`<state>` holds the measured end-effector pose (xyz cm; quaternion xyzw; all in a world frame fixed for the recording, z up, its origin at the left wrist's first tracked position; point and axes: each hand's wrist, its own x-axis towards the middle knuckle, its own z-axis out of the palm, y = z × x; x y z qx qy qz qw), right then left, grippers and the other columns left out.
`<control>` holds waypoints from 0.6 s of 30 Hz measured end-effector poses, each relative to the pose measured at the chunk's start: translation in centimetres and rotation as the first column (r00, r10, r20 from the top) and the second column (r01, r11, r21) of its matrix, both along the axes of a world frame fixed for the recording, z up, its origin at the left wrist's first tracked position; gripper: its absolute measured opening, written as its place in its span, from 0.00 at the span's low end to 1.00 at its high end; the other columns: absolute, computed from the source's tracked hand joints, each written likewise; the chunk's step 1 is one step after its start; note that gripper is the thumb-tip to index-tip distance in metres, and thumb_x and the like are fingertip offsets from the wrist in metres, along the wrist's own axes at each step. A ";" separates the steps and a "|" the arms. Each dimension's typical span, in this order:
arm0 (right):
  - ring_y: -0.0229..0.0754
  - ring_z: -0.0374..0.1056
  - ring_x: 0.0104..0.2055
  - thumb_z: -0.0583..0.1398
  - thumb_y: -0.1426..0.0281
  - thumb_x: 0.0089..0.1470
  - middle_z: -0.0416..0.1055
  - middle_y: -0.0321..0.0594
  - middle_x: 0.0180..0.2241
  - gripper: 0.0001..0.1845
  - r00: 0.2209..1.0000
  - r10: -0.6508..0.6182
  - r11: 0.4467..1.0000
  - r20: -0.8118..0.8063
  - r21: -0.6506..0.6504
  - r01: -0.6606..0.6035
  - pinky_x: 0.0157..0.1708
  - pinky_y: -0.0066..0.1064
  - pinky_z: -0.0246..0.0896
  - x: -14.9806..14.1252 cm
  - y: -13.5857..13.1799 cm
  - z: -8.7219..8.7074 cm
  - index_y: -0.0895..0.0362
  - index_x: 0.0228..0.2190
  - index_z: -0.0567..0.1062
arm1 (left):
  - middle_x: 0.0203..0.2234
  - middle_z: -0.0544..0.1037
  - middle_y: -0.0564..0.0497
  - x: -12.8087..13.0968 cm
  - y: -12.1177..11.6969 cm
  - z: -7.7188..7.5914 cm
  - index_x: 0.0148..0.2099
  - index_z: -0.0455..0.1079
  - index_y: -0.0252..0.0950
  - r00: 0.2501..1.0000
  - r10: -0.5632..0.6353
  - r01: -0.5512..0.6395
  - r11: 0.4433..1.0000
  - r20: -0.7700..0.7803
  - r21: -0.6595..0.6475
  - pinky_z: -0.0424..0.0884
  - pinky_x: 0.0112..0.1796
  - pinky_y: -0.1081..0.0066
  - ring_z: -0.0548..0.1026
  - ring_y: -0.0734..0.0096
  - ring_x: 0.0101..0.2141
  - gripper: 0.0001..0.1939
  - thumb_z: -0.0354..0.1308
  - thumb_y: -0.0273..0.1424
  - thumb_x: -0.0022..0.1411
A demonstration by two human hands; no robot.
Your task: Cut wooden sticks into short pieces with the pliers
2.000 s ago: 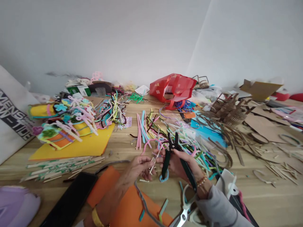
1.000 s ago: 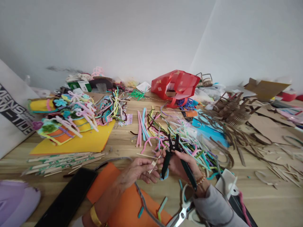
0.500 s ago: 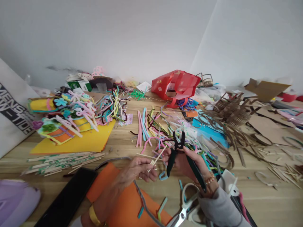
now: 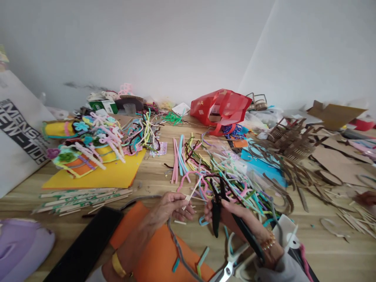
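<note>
Pinching a small bunch of thin pale sticks (image 4: 192, 191) between thumb and fingers of the left hand (image 4: 176, 205), just beyond the orange sheet (image 4: 164, 256), with one stick poking out long towards the pile of fuzzy stems (image 4: 249, 196). Over to the right hand (image 4: 233, 209), with fingers curled around the dark pliers (image 4: 217, 213), handles well spread, tips seemingly parted and pointing away, with no stick visibly caught between them. Near the sticks, but apparently not biting. Now for technique! Best to grip the bunch firmly but without crushing, close to the working end, to prevent rolling. Worth squaring the ends against each other for an honest comparison of lengths. For any bite of the pliers, better to meet the wood straight across, never on a slant, and squeeze smoothly to limit splinters. Careful with left fingertips: well clear of the metal, please. Worth watching, too, for the short pale piece (image 4: 180, 222) just below the left hand and the scissors (image 4: 227, 272) near the right forearm.
</note>
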<state>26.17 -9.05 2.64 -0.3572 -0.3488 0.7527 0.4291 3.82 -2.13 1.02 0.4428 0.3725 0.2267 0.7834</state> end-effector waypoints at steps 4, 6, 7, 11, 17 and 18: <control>0.46 0.69 0.37 0.60 0.57 0.55 0.74 0.43 0.31 0.17 0.981 -0.050 0.998 0.186 0.049 0.041 0.47 0.41 0.59 -0.3 -1.3 -0.7 0.59 0.30 0.77 | 0.26 0.81 0.47 -0.1 0.1 -0.3 0.32 0.73 0.32 0.999 0.021 -0.021 1.000 0.036 -0.001 0.71 0.29 0.74 0.79 0.66 0.28 0.19 0.68 0.43 0.46; 0.47 0.68 0.39 0.60 0.58 0.55 0.74 0.42 0.33 0.16 0.965 -0.058 0.996 0.256 0.080 0.038 0.48 0.41 0.58 -0.3 -1.7 -0.5 0.59 0.30 0.77 | 0.27 0.81 0.47 -0.1 0.2 -0.6 0.32 0.73 0.32 0.998 0.024 -0.025 1.000 0.056 0.012 0.71 0.29 0.74 0.79 0.67 0.28 0.19 0.68 0.44 0.47; 0.48 0.68 0.41 0.61 0.58 0.55 0.74 0.42 0.34 0.16 0.957 -0.060 0.996 0.285 0.082 0.038 0.49 0.41 0.58 -0.2 -1.9 -0.3 0.59 0.31 0.77 | 0.28 0.81 0.46 -0.1 0.2 -0.8 0.32 0.73 0.32 0.997 0.027 -0.028 0.999 0.066 0.018 0.71 0.29 0.74 0.80 0.67 0.28 0.20 0.68 0.44 0.47; 0.50 0.66 0.45 0.60 0.58 0.55 0.73 0.43 0.39 0.17 0.923 -0.069 0.996 0.379 0.071 0.045 0.51 0.42 0.56 -0.2 -2.5 0.5 0.58 0.38 0.77 | 0.29 0.82 0.45 -0.1 0.3 -1.3 0.32 0.73 0.32 0.996 0.038 -0.039 0.999 0.082 0.021 0.72 0.32 0.72 0.80 0.66 0.29 0.20 0.68 0.45 0.47; 0.52 0.64 0.51 0.61 0.59 0.53 0.73 0.43 0.45 0.19 0.892 -0.089 0.989 0.443 0.148 0.025 0.57 0.42 0.51 0.3 -3.0 -0.2 0.55 0.44 0.76 | 0.28 0.82 0.46 0.0 0.3 -1.2 0.31 0.73 0.32 0.998 0.016 -0.017 1.000 0.056 0.008 0.71 0.31 0.73 0.79 0.67 0.27 0.19 0.69 0.44 0.46; 0.52 0.63 0.53 0.61 0.59 0.52 0.72 0.43 0.47 0.20 0.894 -0.086 0.985 0.440 0.172 0.010 0.58 0.42 0.50 0.5 -3.0 -0.3 0.54 0.45 0.76 | 0.27 0.81 0.46 0.0 0.3 -1.2 0.31 0.73 0.32 0.997 0.030 -0.030 1.000 0.065 -0.002 0.71 0.30 0.73 0.79 0.67 0.27 0.19 0.69 0.43 0.46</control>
